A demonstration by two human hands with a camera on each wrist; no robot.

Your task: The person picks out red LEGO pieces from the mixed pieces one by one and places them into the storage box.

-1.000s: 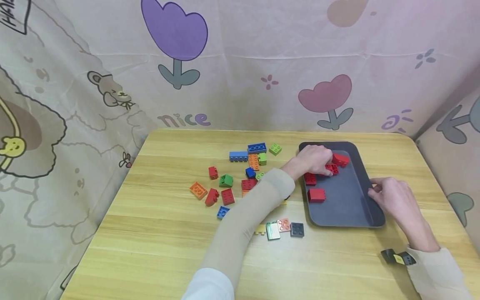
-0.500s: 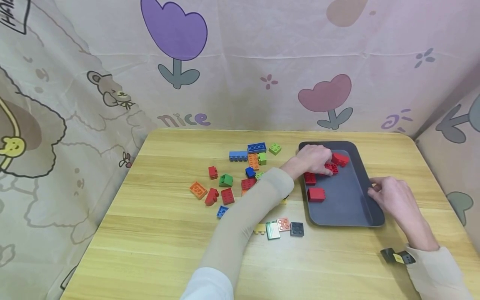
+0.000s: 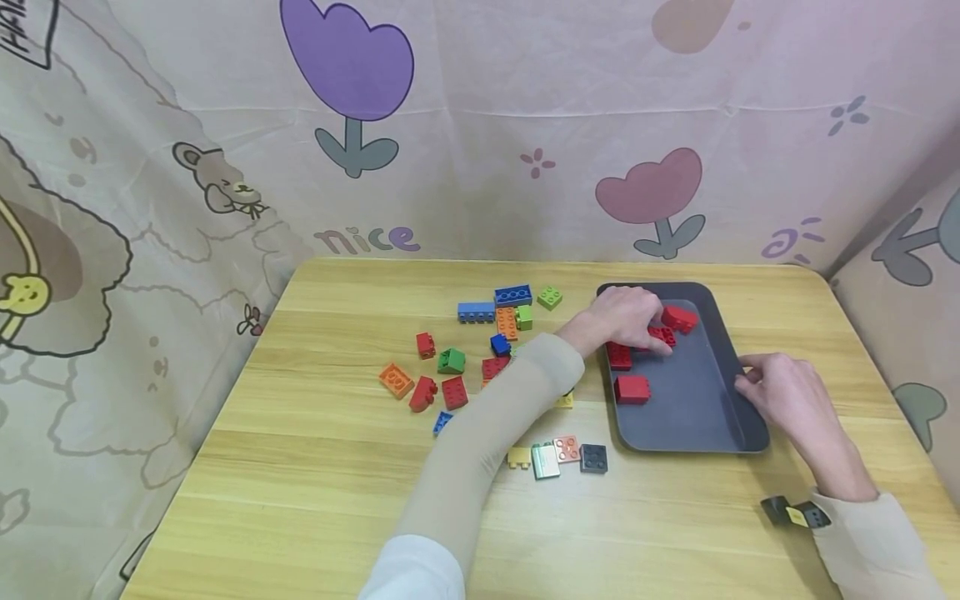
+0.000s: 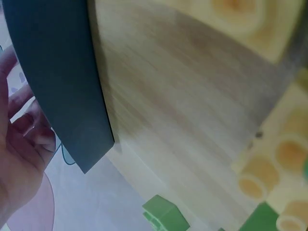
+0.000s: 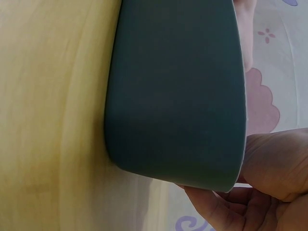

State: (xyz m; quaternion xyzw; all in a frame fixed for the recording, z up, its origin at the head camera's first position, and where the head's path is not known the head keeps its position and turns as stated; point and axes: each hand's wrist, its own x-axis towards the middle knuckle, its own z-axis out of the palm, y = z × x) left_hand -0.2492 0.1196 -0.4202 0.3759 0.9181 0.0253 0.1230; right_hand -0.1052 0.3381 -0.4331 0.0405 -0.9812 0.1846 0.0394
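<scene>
Left hand (image 3: 624, 318): positioned inside the far left part of the tray (image 3: 693, 408). Thumb and fingers stand a little apart, with a red brick (image 3: 662, 337) showing beside them; whether they hold it cannot be told, as the hand covers the contact in the head view and the tray wall masks it in the left wrist view. Right hand (image 3: 791, 400): thumb and fingers pinch the tray's right rim.

Inside the tray: other red bricks lie near the left hand. One (image 3: 679, 318) is just beside it to the right, one (image 3: 619, 357) lies by the left wall, and one (image 3: 632, 389) is nearer the person. All bricks visible in the tray are red.

Outside the tray: loose red bricks (image 3: 454, 392) lie on the table (image 3: 300, 500) to the left, mixed with blue bricks (image 3: 476, 312), an orange brick (image 3: 396, 381) and others. The left sleeve (image 3: 480, 450) hides part of this group.

Step in hand (judged): settling a red brick in the tray while the right hand steadies it. The loose red bricks suggest the sort is part done.

Next move (judged): separate thumb and fingers fully, raise the left hand over the rim without dragging neighbouring bricks, then return to the loose red bricks
</scene>
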